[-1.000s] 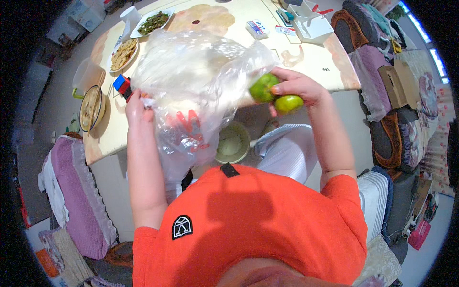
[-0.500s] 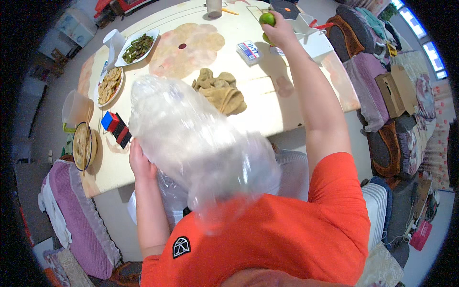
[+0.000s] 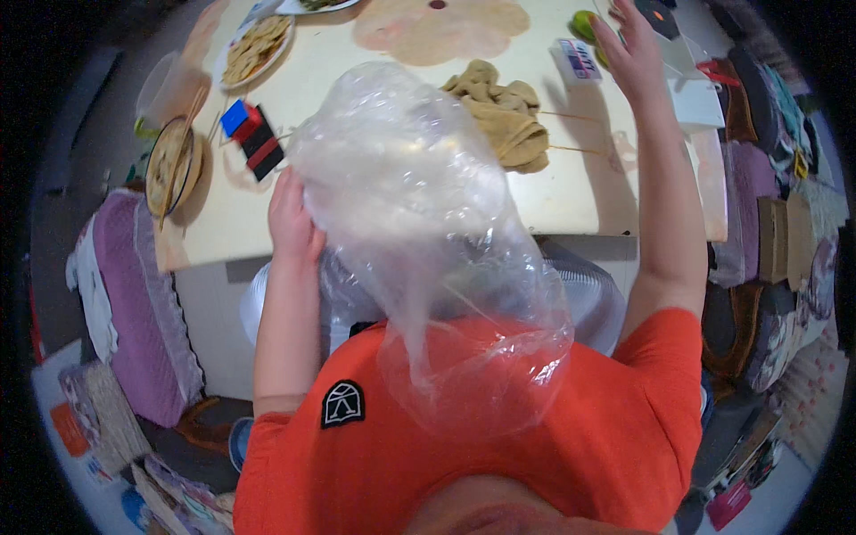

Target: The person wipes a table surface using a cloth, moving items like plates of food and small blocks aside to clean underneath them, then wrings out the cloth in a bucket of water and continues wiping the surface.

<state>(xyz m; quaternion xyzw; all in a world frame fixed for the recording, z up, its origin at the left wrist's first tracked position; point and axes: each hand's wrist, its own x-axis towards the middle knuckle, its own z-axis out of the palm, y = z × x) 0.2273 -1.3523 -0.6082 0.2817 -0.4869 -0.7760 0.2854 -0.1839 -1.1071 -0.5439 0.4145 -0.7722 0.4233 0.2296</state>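
Note:
A large clear plastic bag (image 3: pixel 428 187) stands puffed up in front of my chest, its loose end lying over my red shirt. My left hand (image 3: pixel 294 218) grips its left side, the fingers partly hidden by the plastic. At the far right of the table, my right hand (image 3: pixel 635 55) is open, fingers apart and nothing in them. Just left of those fingers lies a green citrus fruit (image 3: pixel 584 25), with a second green fruit partly hidden behind the hand. A small box with a blue and red label (image 3: pixel 580 60) sits close by.
A crumpled brown cloth (image 3: pixel 504 120) lies beyond the bag. To the left are stacked black, red and blue blocks (image 3: pixel 256 138), a bowl with chopsticks (image 3: pixel 169 174), a clear pitcher (image 3: pixel 167 92) and a plate of sliced food (image 3: pixel 259 49). A white box (image 3: pixel 697 104) stands far right.
My right hand has let go of the green fruit, which now rests on the table, and its fingers have spread. The whole view has shifted. My left hand stays on the bag.

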